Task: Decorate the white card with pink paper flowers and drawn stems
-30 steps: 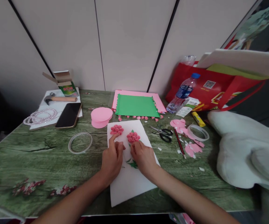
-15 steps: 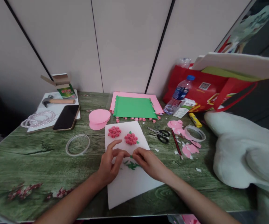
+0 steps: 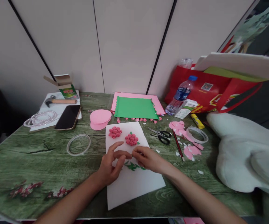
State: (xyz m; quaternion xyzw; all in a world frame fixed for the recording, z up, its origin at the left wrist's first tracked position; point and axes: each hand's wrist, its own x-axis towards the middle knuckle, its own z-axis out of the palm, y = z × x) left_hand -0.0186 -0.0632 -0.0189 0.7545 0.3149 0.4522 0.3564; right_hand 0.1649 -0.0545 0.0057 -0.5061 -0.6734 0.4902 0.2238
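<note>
A white sheet (image 3: 134,183) lies on the green table in front of me. Two pink paper flowers are stuck on its upper part, one (image 3: 115,132) at the left and one (image 3: 131,139) with small green leaves to its right. Green paper leaves (image 3: 132,166) lie lower on the sheet. My left hand (image 3: 112,163) rests over the sheet with fingers spread and curved, index and thumb reaching toward my right hand. My right hand (image 3: 148,158) is pinched over the sheet just above the leaves; what its fingertips hold is too small to make out.
A tape ring (image 3: 78,144) lies left of the sheet, a phone (image 3: 68,117), hammer (image 3: 59,101) and beads (image 3: 41,118) beyond. Pink discs (image 3: 100,118), green paper (image 3: 135,107), scissors (image 3: 161,135), pencil (image 3: 177,144), tape roll (image 3: 197,133), glue stick (image 3: 197,120), bottle (image 3: 181,95), red bag (image 3: 209,90), white plush (image 3: 246,152).
Both hands drew back from the flowers toward me, down the sheet to the green leaves. The left index finger lifted off the left flower and the fingertips of both hands came together.
</note>
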